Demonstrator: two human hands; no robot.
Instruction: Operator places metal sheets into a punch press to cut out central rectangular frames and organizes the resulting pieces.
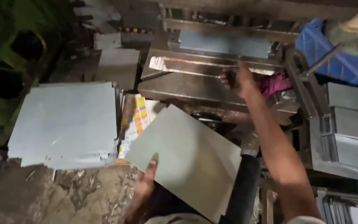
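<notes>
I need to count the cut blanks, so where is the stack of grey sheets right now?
In the head view the stack of grey sheets lies on the left, on the dirty floor, beside the coloured printed paper and left of the single sheet held by the left hand.

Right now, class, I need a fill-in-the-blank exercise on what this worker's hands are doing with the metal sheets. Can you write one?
1. The left hand holds one grey metal sheet by its ____ edge.
2. The right hand reaches forward to the ____.
3. The stack of sheets lies to the ____ of the held sheet.
4. The crate at the top right is ____ in colour.

Missing words: near; machine; left; blue
</notes>
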